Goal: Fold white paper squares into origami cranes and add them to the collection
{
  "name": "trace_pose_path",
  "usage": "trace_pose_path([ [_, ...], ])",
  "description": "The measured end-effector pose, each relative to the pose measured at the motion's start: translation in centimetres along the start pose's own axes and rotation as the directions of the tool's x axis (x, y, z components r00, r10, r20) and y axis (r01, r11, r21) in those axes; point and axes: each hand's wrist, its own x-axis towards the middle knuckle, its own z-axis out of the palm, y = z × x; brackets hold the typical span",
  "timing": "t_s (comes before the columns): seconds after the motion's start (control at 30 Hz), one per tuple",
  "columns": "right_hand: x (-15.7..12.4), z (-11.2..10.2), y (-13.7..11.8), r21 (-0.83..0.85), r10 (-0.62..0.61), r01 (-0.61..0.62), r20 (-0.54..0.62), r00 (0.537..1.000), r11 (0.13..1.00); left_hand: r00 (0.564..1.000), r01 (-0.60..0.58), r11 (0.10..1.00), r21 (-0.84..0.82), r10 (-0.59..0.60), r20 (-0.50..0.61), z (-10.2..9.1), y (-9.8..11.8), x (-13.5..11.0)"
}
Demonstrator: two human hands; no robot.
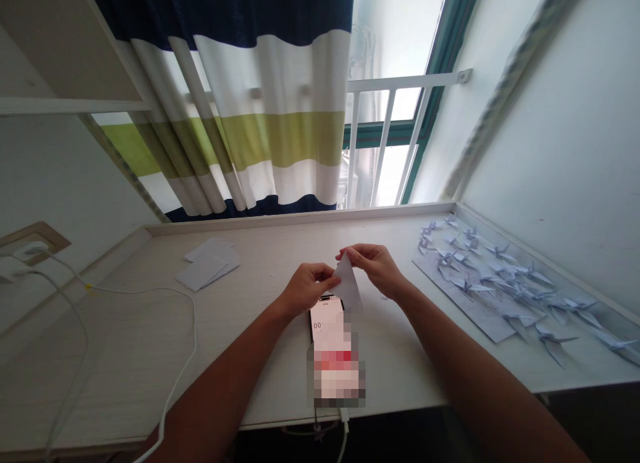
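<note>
A folded piece of white paper (347, 286) with a pointed top is held up between my two hands, just above the far end of a phone. My left hand (309, 286) pinches its left side between thumb and fingers. At the peak, my right hand (371, 263) grips the paper with thumb and fingertips. The phone (330, 323) lies on the table with its screen lit and partly blurred out. Some fingers of both hands are hidden behind the paper.
Several folded paper cranes (500, 276) cover the right side of the table (260, 356), some on a printed sheet (480, 316). Loose paper squares (210, 263) lie at the back left. A white cable (194, 329) crosses the left. A striped curtain (280, 129) hangs behind.
</note>
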Motion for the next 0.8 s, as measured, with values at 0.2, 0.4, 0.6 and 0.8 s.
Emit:
trace_pose_path([
  [0.2,0.1,-0.2,0.3,-0.108,-0.038,0.039,0.015,0.999,0.993,0.999,0.032,0.999,-0.012,-0.031,0.035,-0.4,-0.1,0.0],
  [0.4,-0.1,0.1,0.1,-0.188,-0.087,0.082,-0.023,0.996,0.979,0.999,0.038,0.999,-0.018,-0.037,0.007,-0.6,-0.5,0.2],
  [0.6,-0.1,0.7,0.2,-0.215,-0.120,0.103,-0.068,0.990,0.971,0.999,0.027,0.998,-0.050,-0.029,-0.031,-0.4,-0.9,0.4],
  [0.8,0.0,0.8,0.9,-0.243,-0.133,0.096,-0.142,0.981,0.965,0.996,0.002,0.997,-0.073,-0.009,-0.088,-0.1,-0.8,0.4],
])
